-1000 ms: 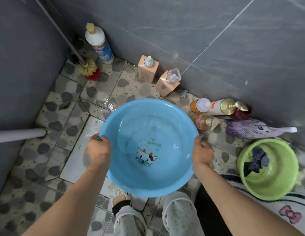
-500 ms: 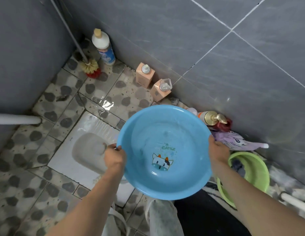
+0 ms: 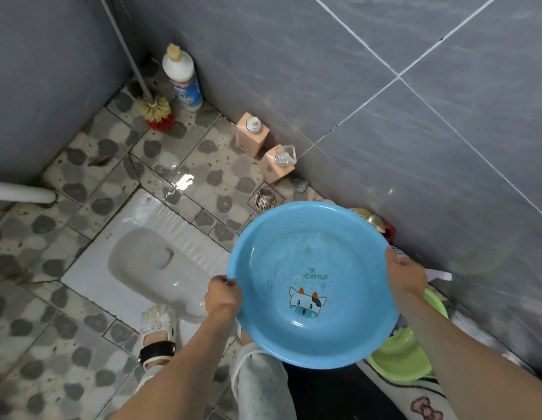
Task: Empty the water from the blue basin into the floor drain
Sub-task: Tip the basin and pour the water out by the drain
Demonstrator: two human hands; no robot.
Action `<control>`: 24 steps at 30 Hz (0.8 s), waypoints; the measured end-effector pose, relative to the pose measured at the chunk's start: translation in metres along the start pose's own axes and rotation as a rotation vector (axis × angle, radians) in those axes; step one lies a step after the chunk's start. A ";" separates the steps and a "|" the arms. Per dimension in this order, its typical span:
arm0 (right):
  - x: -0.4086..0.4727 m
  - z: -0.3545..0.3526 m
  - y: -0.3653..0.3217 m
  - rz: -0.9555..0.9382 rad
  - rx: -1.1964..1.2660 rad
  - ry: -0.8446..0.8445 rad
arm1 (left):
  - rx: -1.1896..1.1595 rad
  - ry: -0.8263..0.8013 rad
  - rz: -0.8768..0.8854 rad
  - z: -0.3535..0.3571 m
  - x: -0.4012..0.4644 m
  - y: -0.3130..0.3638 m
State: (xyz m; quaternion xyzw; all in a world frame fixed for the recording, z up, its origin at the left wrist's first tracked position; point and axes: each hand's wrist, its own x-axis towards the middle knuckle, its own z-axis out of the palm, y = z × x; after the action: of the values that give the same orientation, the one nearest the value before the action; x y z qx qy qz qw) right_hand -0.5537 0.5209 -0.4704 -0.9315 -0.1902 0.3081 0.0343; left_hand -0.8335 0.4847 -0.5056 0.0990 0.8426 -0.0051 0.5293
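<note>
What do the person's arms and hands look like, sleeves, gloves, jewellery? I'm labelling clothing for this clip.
Both forearms are bare, with no sleeves in view. The left hand and right hand wear no gloves; no rings, watch or bracelet show on fingers or wrists.

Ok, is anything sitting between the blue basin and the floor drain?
Nothing visible. The floor drain lies uncovered just past the far rim of the blue basin, held by the left hand and right hand. The peach bottles stand beyond it.

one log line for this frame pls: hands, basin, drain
left hand: shut on blue basin rim | right hand: same, opposite rim | basin: lifted, water inside | floor drain: just beyond far rim, uncovered
</note>
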 end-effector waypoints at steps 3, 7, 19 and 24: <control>0.003 0.000 -0.003 0.009 0.010 0.003 | 0.005 -0.004 -0.007 0.002 -0.001 0.003; 0.000 -0.002 -0.013 0.017 -0.015 -0.029 | 0.022 -0.011 -0.002 -0.003 -0.002 0.004; -0.004 -0.009 -0.031 -0.009 -0.234 -0.056 | 0.099 -0.042 0.006 -0.012 -0.004 0.002; -0.003 -0.011 -0.030 -0.001 -0.248 -0.077 | 0.101 -0.049 0.008 -0.013 -0.006 0.005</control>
State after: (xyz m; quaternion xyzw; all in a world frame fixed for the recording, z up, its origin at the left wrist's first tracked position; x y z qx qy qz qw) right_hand -0.5589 0.5480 -0.4545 -0.9160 -0.2284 0.3176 -0.0886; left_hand -0.8416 0.4898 -0.4936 0.1286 0.8278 -0.0479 0.5439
